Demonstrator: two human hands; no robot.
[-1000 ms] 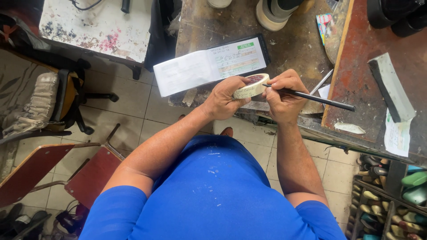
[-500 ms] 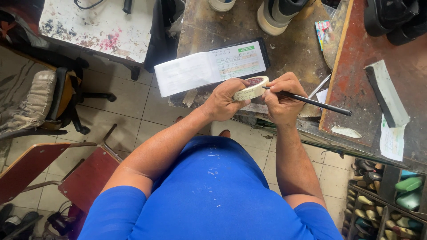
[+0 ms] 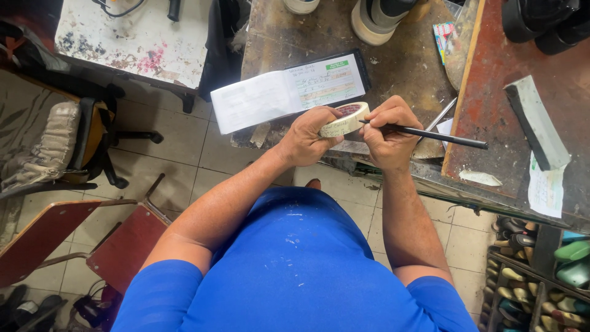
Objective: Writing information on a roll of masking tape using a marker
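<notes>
Head view: hands working over the counter [image 3: 319, 37].
Left hand [image 3: 310, 138] is gripping a tape roll [image 3: 345, 118]; right hand [image 3: 387, 132] is pinching a pen [image 3: 430, 135], tip touching the roll, shaft pointing right.

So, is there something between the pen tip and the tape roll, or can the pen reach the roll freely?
Nothing visible stands between them. The left hand holds the tape roll up, and the right hand holds the black pen with its tip right at the roll's edge. The open booklet lies behind, on the workbench.
</notes>
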